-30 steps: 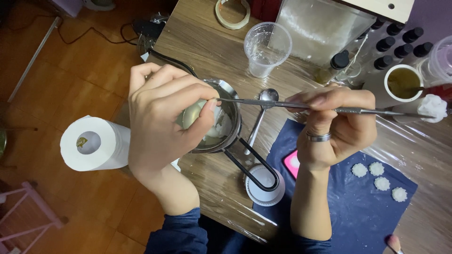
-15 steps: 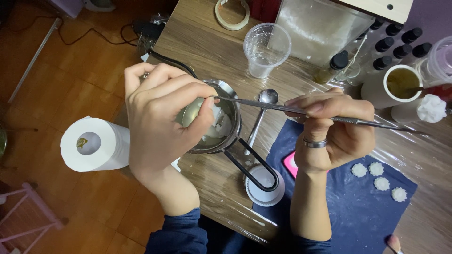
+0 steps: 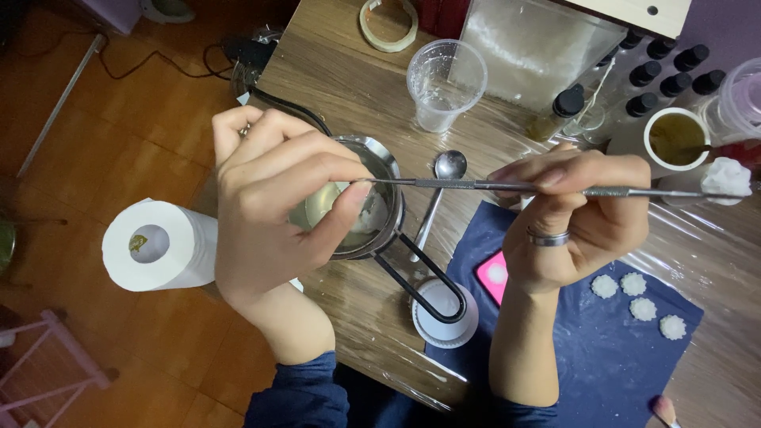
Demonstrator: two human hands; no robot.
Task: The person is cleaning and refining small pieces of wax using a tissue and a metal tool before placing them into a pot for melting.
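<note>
The left hand (image 3: pixel 273 210) is curled over the small pot (image 3: pixel 361 208) — fingertips pinched on something white; the thin metal tool (image 3: pixel 507 187) is gripped by the right hand (image 3: pixel 575 214).

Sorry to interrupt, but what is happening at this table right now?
A person's left hand cups over a small round metal pot of pale liquid. Their right hand holds a thin metal tool level, its tip at the left fingertips. Four small white flower-shaped pieces lie on a dark blue mat.
</note>
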